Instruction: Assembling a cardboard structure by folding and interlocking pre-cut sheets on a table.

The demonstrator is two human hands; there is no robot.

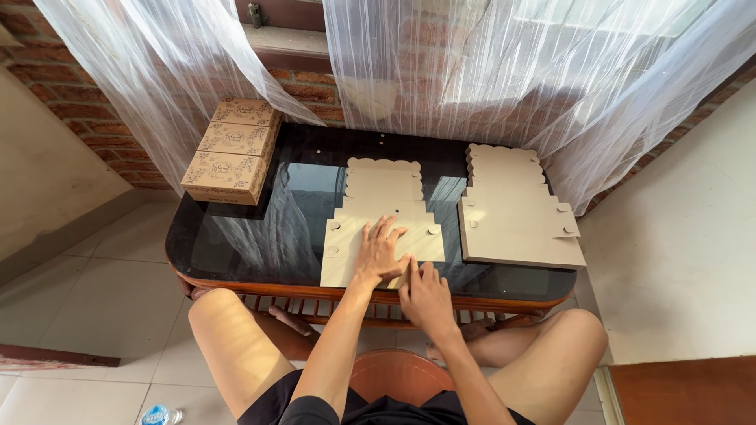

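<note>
The flat, die-cut brown cardboard box blank [383,228] lay on the dark glass tabletop [260,228] straight ahead of me, its long axis running away from my body. My left hand [381,253] pressed spread-fingered on its near panel; my right hand [426,297], fingers open, touched the near edge, closer to me.

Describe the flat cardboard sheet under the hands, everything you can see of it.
The flat cardboard sheet is plain brown die-cut card, unfolded, lying flat on the dark glass table near its front edge. Its far end has a scalloped edge; it widens in steps toward the person, with side flaps and small round tabs. The left hand presses flat on its near part, and the right hand rests at its front edge. A stack of like sheets lies apart, to its right.
</note>
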